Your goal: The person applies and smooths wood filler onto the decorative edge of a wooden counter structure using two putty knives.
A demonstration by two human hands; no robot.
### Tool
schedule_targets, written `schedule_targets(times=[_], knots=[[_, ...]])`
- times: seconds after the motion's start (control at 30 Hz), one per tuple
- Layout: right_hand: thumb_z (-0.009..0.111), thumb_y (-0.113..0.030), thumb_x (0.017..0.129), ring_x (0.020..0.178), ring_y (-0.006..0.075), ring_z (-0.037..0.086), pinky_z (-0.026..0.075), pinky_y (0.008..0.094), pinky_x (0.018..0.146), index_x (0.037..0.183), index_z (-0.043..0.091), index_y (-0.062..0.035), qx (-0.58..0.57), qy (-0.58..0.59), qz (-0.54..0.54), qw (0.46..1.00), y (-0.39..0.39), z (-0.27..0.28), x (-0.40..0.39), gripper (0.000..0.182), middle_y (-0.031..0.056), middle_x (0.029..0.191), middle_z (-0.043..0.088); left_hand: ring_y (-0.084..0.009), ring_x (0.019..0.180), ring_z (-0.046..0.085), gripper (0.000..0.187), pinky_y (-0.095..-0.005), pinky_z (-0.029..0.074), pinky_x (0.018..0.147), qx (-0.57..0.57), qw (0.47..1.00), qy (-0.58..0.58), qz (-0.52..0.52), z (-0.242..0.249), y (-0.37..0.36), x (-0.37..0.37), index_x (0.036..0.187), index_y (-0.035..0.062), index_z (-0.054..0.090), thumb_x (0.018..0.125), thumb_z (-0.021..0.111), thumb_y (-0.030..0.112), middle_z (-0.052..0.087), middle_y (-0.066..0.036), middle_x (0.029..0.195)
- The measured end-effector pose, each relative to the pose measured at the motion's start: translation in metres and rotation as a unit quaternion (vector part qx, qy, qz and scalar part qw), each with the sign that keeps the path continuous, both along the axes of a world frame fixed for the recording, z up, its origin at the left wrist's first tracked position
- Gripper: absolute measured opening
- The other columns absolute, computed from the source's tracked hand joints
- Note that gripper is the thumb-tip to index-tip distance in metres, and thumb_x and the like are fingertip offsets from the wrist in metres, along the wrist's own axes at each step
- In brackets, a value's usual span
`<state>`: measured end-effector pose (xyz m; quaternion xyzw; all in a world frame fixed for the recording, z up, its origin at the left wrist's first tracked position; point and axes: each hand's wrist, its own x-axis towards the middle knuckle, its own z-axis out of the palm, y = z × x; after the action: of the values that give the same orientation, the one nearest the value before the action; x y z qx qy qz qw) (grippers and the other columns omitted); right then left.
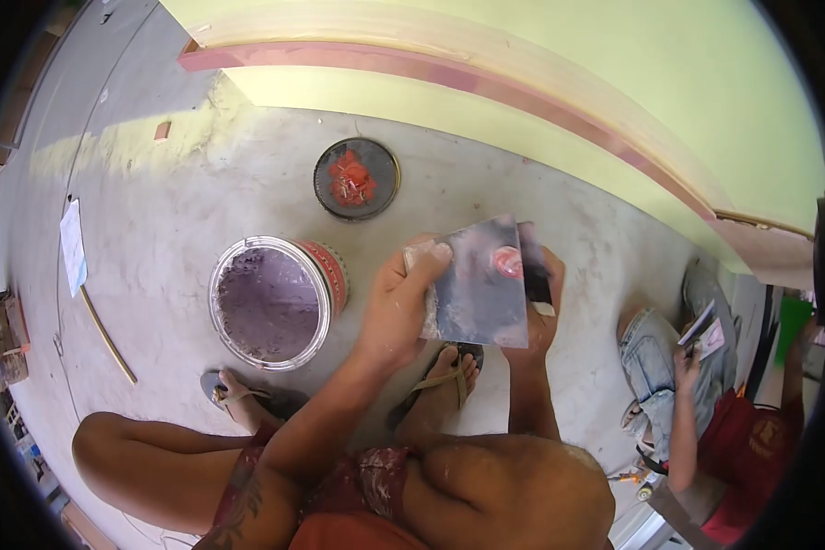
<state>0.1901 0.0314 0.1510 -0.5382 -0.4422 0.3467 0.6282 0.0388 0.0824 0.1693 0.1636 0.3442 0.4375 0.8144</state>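
My left hand (pixel 396 307) is closed on a smooth, greyish flat plate (pixel 472 307), with the thumb on its upper face. A dab of red and pinkish paste (pixel 508 262) sits on that face near the right edge. My right hand (pixel 543 325) is wrapped round a dark flat piece (pixel 533 270) just behind the plate's right side; its exact kind is partly hidden. Left of my hands stands an uncovered tin (pixel 335 280) of purplish-grey paste (pixel 270 307). Beyond it, a round dark lid (pixel 380 151) on the floor carries a red lump (pixel 350 179).
A pale green panel (pixel 660 92) with a pinkish edge strip (pixel 431 66) stands ahead. At the right, a co-worker in a red shirt (pixel 742 458) crouches holding a flat tool (pixel 701 332). A stick with a pale sheet (pixel 73 247) lies at the left.
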Motion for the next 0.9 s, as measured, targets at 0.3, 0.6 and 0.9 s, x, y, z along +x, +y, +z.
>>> schedule_targets(times=[0.3,0.6,0.9], knots=[[0.052,0.006,0.084,0.119,0.0287,0.049,0.042,0.0402,0.101,0.127,0.045,0.0081,-0.072,-0.204,0.135,0.967,0.011,-0.008,0.019,0.043,0.0231,0.131,0.047,-0.0113,0.085,0.064,0.020,-0.0295,0.054,0.079,-0.020,0.999,-0.042,0.005,0.000,-0.002,0.003,0.109,0.0030,0.059,0.099,0.053,0.019,0.065,-0.005,0.098],[0.056,-0.012,0.093,0.106,0.0305,0.057,0.047,0.0403,0.094,0.132,0.046,-0.0078,0.339,-0.098,0.056,0.934,-0.001,-0.011,-0.011,0.041,0.0156,0.129,0.047,-0.0106,0.084,0.063,0.022,-0.0278,0.053,0.077,-0.033,0.998,-0.041,-0.017,0.004,0.003,0.003,0.111,0.0022,0.059,0.099,0.054,0.019,0.064,-0.004,0.096],[0.070,0.004,0.072,0.111,0.0330,0.053,0.044,0.0417,0.099,0.119,0.059,-0.0094,0.077,-0.421,0.070,0.901,0.009,0.038,0.067,0.050,0.0153,0.119,0.053,-0.0110,0.081,0.063,0.023,-0.0271,0.052,0.075,0.036,0.998,0.045,0.019,-0.005,0.005,-0.008,0.112,-0.0006,0.058,0.099,0.053,0.018,0.065,-0.006,0.096]])
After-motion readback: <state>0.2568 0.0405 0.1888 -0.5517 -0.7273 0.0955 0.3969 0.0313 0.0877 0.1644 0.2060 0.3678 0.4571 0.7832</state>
